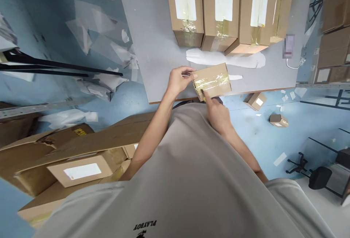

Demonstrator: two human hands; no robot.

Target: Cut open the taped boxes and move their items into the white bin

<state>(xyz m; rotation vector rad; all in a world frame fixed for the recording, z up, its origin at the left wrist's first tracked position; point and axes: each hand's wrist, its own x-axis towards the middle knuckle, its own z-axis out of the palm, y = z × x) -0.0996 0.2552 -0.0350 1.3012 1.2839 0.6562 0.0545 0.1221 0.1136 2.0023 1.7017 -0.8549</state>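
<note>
A small cardboard box point(214, 77) with shiny clear-yellow tape across its top is at the front edge of the table, slightly turned. My left hand point(179, 81) grips its left corner, thumb on top and fingers bent at the back side. Closed low against the near left side of the box is my right hand point(218, 114), its index finger stretched toward the tape. In it is a box cutter point(202, 92), of which only a dark part and a bit of yellow show; the blade cannot be made out.
Taped, labelled cartons point(221, 12) stand in a row on the grey table point(153, 48). White foam sheeting point(224, 58) lies before them. A blurred phone-like object point(288, 46) with a cable is at right. A large open carton point(109, 139) stands left of me; small boxes point(255, 101) and paper scraps litter the floor.
</note>
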